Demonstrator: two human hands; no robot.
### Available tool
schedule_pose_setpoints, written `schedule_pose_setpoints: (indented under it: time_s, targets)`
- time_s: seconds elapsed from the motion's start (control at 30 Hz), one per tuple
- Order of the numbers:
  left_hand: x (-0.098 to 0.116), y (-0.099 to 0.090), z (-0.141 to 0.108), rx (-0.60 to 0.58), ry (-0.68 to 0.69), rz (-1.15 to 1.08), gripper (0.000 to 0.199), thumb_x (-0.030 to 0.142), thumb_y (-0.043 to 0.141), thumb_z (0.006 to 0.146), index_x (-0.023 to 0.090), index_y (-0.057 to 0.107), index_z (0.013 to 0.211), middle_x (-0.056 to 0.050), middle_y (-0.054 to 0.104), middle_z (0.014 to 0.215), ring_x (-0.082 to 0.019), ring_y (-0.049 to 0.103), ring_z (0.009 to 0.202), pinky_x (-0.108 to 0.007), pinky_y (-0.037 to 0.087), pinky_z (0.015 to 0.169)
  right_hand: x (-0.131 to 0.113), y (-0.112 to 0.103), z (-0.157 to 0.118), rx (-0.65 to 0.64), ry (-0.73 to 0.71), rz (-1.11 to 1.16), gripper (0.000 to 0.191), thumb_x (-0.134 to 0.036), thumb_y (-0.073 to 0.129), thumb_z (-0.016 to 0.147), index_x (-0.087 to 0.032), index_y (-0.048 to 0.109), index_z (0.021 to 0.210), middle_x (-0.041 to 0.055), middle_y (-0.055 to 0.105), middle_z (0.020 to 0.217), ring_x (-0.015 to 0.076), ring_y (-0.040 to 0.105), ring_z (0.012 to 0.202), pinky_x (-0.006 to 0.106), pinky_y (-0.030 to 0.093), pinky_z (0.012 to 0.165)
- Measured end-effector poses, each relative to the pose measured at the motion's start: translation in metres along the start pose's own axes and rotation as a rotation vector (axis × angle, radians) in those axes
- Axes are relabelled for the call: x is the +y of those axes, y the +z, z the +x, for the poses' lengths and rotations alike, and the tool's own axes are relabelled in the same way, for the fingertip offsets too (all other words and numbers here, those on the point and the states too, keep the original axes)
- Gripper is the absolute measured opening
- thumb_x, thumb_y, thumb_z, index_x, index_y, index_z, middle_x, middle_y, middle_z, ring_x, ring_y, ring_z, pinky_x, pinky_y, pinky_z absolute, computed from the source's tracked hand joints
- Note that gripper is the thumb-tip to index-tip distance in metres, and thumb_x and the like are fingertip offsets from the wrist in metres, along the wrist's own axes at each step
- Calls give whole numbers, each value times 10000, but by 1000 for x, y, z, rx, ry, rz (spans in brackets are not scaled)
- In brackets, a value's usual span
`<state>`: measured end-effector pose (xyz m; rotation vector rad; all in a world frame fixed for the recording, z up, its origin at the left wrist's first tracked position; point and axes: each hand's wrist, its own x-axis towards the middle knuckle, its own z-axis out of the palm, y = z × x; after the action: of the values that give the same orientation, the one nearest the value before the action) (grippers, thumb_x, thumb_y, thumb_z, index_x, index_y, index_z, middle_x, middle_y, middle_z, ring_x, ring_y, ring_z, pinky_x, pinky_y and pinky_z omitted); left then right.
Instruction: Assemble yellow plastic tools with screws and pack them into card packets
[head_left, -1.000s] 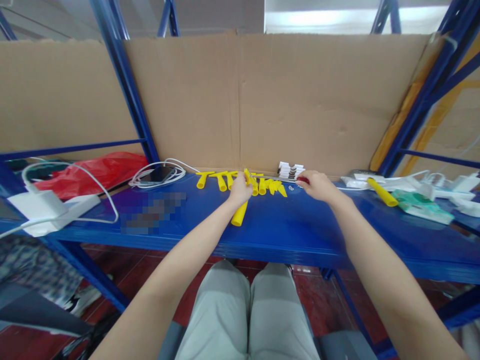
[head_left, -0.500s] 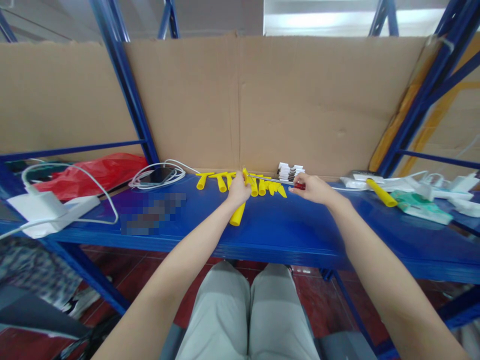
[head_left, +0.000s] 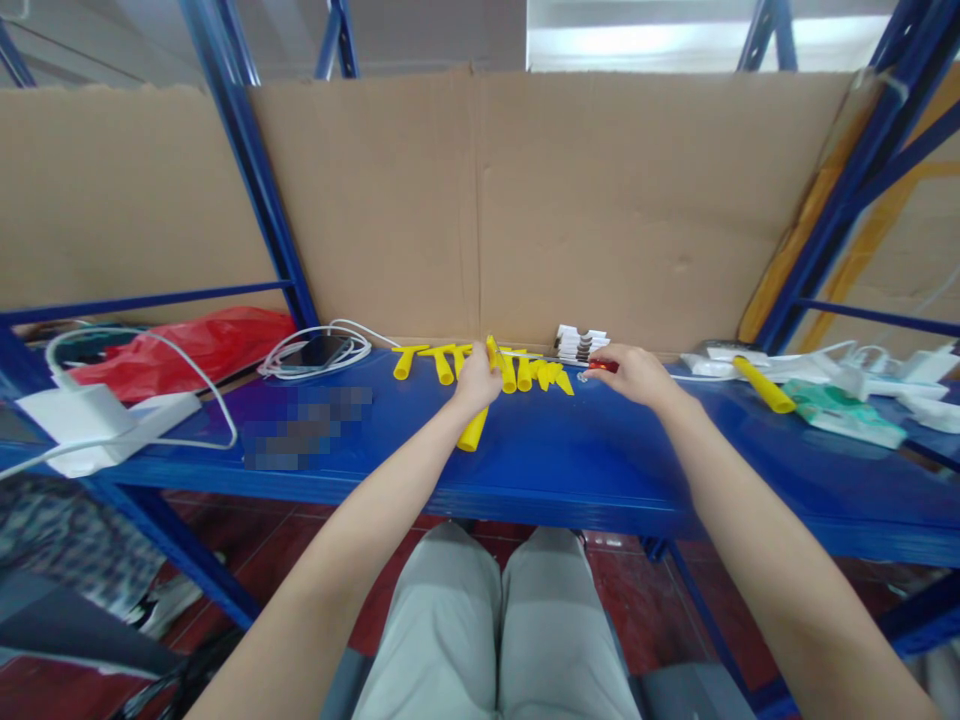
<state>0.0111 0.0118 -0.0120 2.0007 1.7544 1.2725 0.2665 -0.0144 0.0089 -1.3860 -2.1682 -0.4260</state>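
Note:
My left hand (head_left: 478, 380) is closed around a yellow T-shaped plastic handle (head_left: 473, 430), whose round grip sticks out below the fist and whose crosspiece shows above it. In my right hand (head_left: 634, 374) is a screwdriver (head_left: 603, 366) with a red handle. Its thin metal shaft points left to the top of the yellow piece; whether the tip sits in a screw is too small to see. Several similar yellow T-shaped pieces (head_left: 403, 364) lie in a row behind and to both sides of my left hand. A stack of white parts (head_left: 581, 341) stands behind the screwdriver.
Cardboard (head_left: 600, 200) backs the blue shelf (head_left: 570, 460). On the left are a coiled white cable (head_left: 281, 360), a red bag (head_left: 202, 345) and a white charger (head_left: 90, 415). On the right lie a yellow tube (head_left: 763, 386), a green-and-white packet (head_left: 847, 413) and power strips.
My right hand has shifted slightly, its fingers rolling on the red screwdriver handle, more of which shows. The left hand and the yellow piece stay almost still.

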Motion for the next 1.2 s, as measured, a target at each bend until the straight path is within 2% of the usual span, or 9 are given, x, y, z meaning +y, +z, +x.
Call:
schedule_pose_setpoints:
  time_s: [0.27,0.4,0.5,0.6,0.73,0.93,1.1,1.2]
  targets:
    - [-2,1,1,25,2,30,251,47,511,798,173,494,1014,-103,657,961,-227,638,1001,-317,494,841,-15,-3,-1,-66,66,-97,222,-391,555,842,-213,650,935,79,712,862,235,641,776,295,393,620]
    - [-2,1,0,19,11,38,263,31,516,784,180,495,1000,-104,654,970,-233,641,997,-324,501,836,-13,0,0,-35,102,-145,200,-316,599,795,-215,589,968,63,692,822,224,619,723,278,348,581]
    - [-2,1,0,15,19,41,260,35,518,784,188,497,994,-99,650,953,-242,648,979,-325,508,822,-8,2,0,10,54,-171,125,-262,565,798,-226,577,917,56,680,814,215,607,723,271,322,573]
    - [-2,0,0,18,16,49,254,46,519,790,203,497,988,-92,650,943,-247,648,982,-320,513,811,-5,2,-1,36,1,-172,97,-296,570,809,-226,593,872,64,687,856,220,614,774,272,322,579]
    - [-1,0,0,13,10,56,252,52,520,794,205,496,992,-97,653,944,-246,644,992,-321,513,818,-4,-2,-3,40,7,-151,189,-401,569,834,-230,637,877,65,712,900,228,631,816,279,340,591]
    - [-1,0,1,17,6,48,295,42,530,782,190,486,1033,-99,658,963,-230,639,999,-328,503,840,-6,-2,-3,0,41,-136,217,-436,551,844,-249,649,895,40,720,835,220,642,757,275,333,575]
    - [1,-1,0,11,-4,59,255,66,534,797,172,483,1023,-121,650,999,-237,637,1017,-321,498,846,-9,-2,0,-11,137,-201,168,-336,620,790,-235,601,923,47,709,808,227,635,715,268,292,547]
    - [1,-1,-1,9,6,58,265,52,529,792,182,481,1017,-114,651,999,-235,636,1021,-323,500,848,-9,-3,-1,7,92,-216,103,-286,584,805,-231,606,890,58,712,858,229,638,756,272,294,554]
